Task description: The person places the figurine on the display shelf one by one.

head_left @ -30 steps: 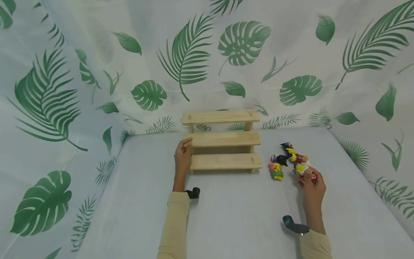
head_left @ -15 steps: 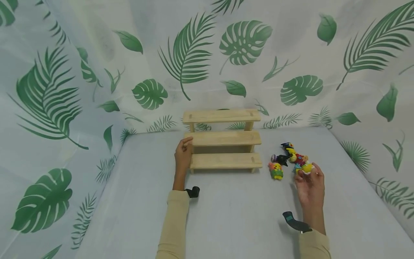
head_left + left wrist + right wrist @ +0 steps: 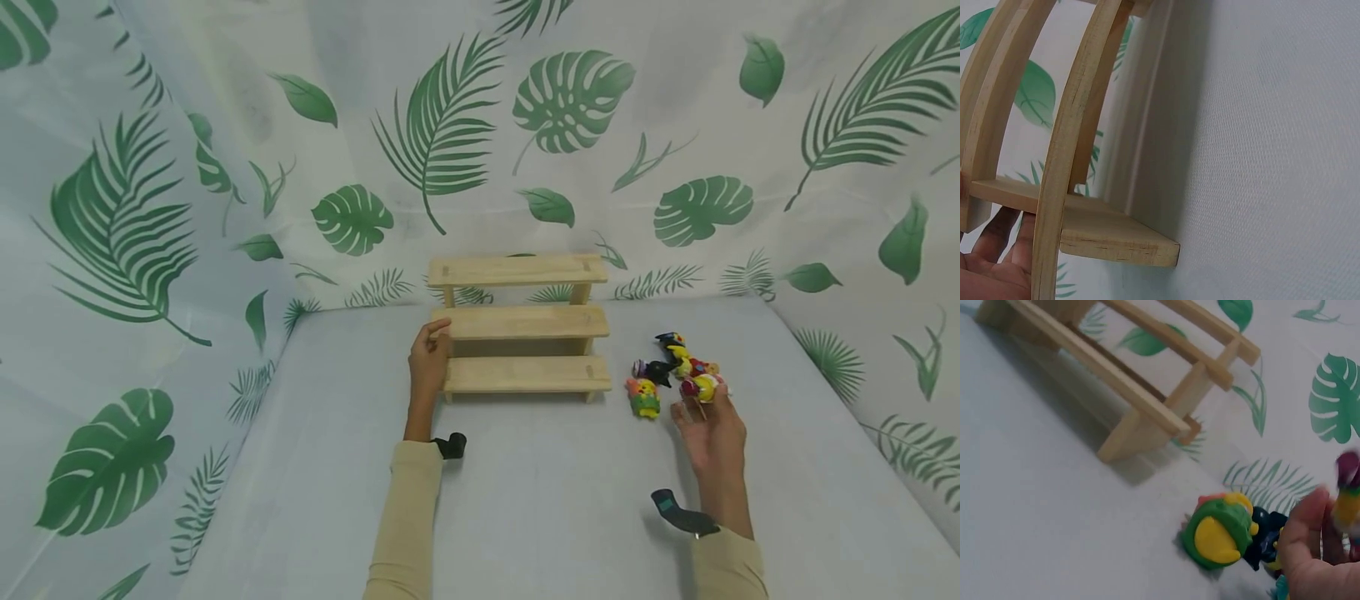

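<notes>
A three-step wooden shelf stand [image 3: 525,322] stands near the back wall. At its left end my left hand [image 3: 429,364] grips the side, fingers at the middle step; in the left wrist view these fingers [image 3: 1021,240] pass behind the side board. My right hand [image 3: 718,437] pinches a small toy figurine [image 3: 703,387], yellow and white with a dark red end, with thumb and fingertips. In the right wrist view this figurine [image 3: 1347,509] is partly cut off by the frame edge. Below and beyond it lie several other figurines, partly overlapped by the held one.
A green and yellow figurine [image 3: 643,400] lies nearest the stand, beside a black figurine [image 3: 660,372]. Behind them are a dark-headed figurine [image 3: 670,339] and a red figurine [image 3: 700,367]. A leaf-printed sheet [image 3: 465,108] hangs behind the white surface [image 3: 540,500].
My right hand has lifted the figurine from the pile's near side and turned it, palm now more upward, moving slightly left. My left hand stays at the stand.
</notes>
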### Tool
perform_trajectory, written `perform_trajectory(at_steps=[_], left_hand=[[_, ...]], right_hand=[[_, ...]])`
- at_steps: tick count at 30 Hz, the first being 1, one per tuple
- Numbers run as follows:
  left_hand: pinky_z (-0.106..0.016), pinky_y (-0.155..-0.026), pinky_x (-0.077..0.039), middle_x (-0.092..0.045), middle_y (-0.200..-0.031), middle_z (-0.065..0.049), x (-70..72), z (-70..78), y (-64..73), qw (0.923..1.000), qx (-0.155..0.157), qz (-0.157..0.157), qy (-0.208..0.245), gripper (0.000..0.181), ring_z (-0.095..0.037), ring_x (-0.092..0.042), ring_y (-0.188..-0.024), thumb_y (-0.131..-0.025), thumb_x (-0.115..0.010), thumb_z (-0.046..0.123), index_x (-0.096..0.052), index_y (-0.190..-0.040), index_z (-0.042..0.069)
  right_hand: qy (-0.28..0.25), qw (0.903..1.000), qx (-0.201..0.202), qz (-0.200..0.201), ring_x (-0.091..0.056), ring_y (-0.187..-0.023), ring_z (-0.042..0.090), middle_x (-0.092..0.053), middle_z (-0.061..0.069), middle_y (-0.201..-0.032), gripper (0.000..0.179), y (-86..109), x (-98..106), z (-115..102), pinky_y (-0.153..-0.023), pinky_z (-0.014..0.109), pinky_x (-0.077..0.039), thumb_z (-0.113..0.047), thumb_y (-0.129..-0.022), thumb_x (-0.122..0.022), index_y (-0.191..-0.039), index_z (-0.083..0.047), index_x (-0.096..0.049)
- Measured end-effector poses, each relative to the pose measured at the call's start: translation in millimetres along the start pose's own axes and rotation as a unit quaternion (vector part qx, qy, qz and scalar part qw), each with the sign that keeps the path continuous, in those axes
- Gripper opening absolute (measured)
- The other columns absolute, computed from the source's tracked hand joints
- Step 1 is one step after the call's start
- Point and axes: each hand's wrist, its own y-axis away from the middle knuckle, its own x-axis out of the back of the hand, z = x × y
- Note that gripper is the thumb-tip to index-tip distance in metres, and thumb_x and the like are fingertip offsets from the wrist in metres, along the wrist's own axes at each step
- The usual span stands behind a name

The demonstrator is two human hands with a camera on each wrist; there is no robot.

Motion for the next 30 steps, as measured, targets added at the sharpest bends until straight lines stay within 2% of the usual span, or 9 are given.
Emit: perform_trajectory(at_steps=[4, 7, 9, 12, 15, 18, 19, 25, 30], left_hand=[[-0.025, -0.046, -0.034, -0.055, -0.07, -0.013, -0.1, -1.1, 0.1, 1.0, -0.003, -0.001, 0.0, 0.024, -0.009, -0.04, -0.049, -0.099, -0.051, 0.031, -0.066, -0.118, 0.033], [-0.024, -0.045, -0.033, -0.054, -0.067, -0.008, -0.2, -1.4, -0.5, 1.0, -0.005, -0.003, -0.001, 0.025, -0.009, -0.038, -0.048, -0.099, -0.05, 0.031, -0.066, -0.119, 0.033], [-0.024, -0.045, -0.033, -0.052, -0.065, -0.003, -0.2, -1.0, -1.0, 1.0, -0.006, -0.001, -0.003, 0.025, -0.009, -0.038, -0.048, -0.099, -0.05, 0.031, -0.065, -0.119, 0.033], [-0.024, -0.045, -0.032, -0.053, -0.065, -0.004, 0.0, -0.2, -1.6, 1.0, -0.007, -0.003, 0.001, 0.025, -0.009, -0.038, -0.048, -0.1, -0.051, 0.032, -0.065, -0.119, 0.031], [-0.024, -0.044, -0.032, -0.056, -0.069, -0.015, 0.2, 0.1, -1.8, 0.9999, -0.004, -0.007, 0.007, 0.025, -0.009, -0.037, -0.047, -0.1, -0.051, 0.032, -0.065, -0.12, 0.031], [-0.024, -0.043, -0.031, -0.057, -0.074, -0.024, 0.1, -0.7, -1.6, 0.9999, -0.002, -0.007, 0.01, 0.024, -0.009, -0.035, -0.046, -0.1, -0.05, 0.033, -0.065, -0.119, 0.032], [-0.024, -0.043, -0.031, -0.058, -0.074, -0.023, 0.0, -0.6, -1.3, 0.9999, -0.002, -0.004, 0.009, 0.024, -0.008, -0.036, -0.046, -0.1, -0.051, 0.033, -0.065, -0.119, 0.032], [-0.024, -0.045, -0.033, -0.056, -0.07, -0.013, -1.0, -0.3, 0.5, 1.0, -0.004, 0.003, 0.002, 0.023, -0.007, -0.038, -0.048, -0.101, -0.052, 0.031, -0.066, -0.119, 0.031], [-0.024, -0.047, -0.035, -0.057, -0.072, -0.016, -1.4, 0.8, 0.6, 1.0, -0.007, 0.007, 0.0, 0.024, -0.008, -0.04, -0.051, -0.101, -0.052, 0.03, -0.066, -0.119, 0.031]], right_hand=[[0.022, 0.9994, -0.022, 0.015, -0.053, -0.119, 0.02, -0.036, -0.005, -0.143, 0.069, 1.6, -3.8, 0.9, -0.083, 0.032, -0.052, -0.023, -0.096, -0.063, -0.152, -0.033, -0.025], [0.115, 0.9927, -0.031, 0.022, -0.057, -0.111, 0.016, -0.036, -0.005, -0.141, 0.073, 2.0, -8.0, 2.9, -0.078, 0.029, -0.052, -0.021, -0.096, -0.063, -0.153, -0.039, -0.021], [0.199, 0.9794, -0.035, 0.01, -0.058, -0.108, 0.012, -0.034, 0.0, -0.145, 0.079, 2.2, -11.1, 4.6, -0.078, 0.026, -0.052, -0.021, -0.096, -0.062, -0.155, -0.04, -0.013], [0.335, 0.9418, -0.028, -0.015, -0.057, -0.102, 0.004, -0.044, 0.0, -0.138, 0.08, 3.7, -16.6, 7.3, -0.077, 0.021, -0.054, -0.026, -0.096, -0.062, -0.158, -0.026, -0.011], [0.471, 0.8815, -0.008, -0.028, -0.057, -0.095, 0.0, -0.045, 0.006, -0.139, 0.079, 2.8, -20.8, 13.0, -0.077, 0.018, -0.055, -0.034, -0.097, -0.06, -0.157, -0.011, -0.015], [0.554, 0.8318, 0.008, -0.036, -0.054, -0.092, -0.002, -0.037, 0.014, -0.144, 0.079, 0.5, -23.6, 19.2, -0.078, 0.02, -0.056, -0.04, -0.096, -0.059, -0.156, -0.008, -0.02], [0.565, 0.8242, 0.011, -0.041, -0.055, -0.091, -0.003, -0.035, 0.016, -0.146, 0.079, -0.3, -24.1, 20.9, -0.078, 0.021, -0.056, -0.041, -0.096, -0.059, -0.156, -0.009, -0.021], [0.593, 0.8006, 0.03, -0.084, -0.062, -0.078, -0.007, -0.049, 0.02, -0.139, 0.084, -2.0, -29.8, 26.7, -0.071, 0.023, -0.057, -0.051, -0.094, -0.057, -0.155, -0.006, -0.022], [0.583, 0.8037, 0.042, -0.11, -0.067, -0.063, 0.006, -0.072, -0.007, -0.096, 0.069, -3.5, -38.2, 34.3, -0.062, 0.025, -0.058, -0.053, -0.092, -0.058, -0.14, -0.007, -0.04]])
